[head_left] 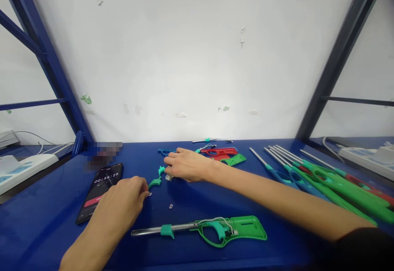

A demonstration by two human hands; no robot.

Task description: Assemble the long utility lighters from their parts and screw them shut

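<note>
My left hand [131, 193] is closed in a pinch beside the phone, with a small white piece [150, 194] at its fingertips. A teal trigger-like part [154, 183] lies just past those fingers, and another teal part [161, 170] is farther back. My right hand [186, 164] reaches down with bent fingers over a little heap of pale small parts [169, 177]; its fingertips are mostly hidden. In front lies an opened green lighter half [246, 226] with a metal tube [147, 230], a teal trigger [219, 229] and a white wire. One loose white piece [170, 206] lies between.
A phone [103, 187] showing a timer lies at the left. Several long-necked lighters [332, 176] are grouped at the right. Behind my right hand are red [221, 152], green [237, 159] and blue [164, 152] casing parts and a metal tube [205, 141]. Power strips stand at both sides.
</note>
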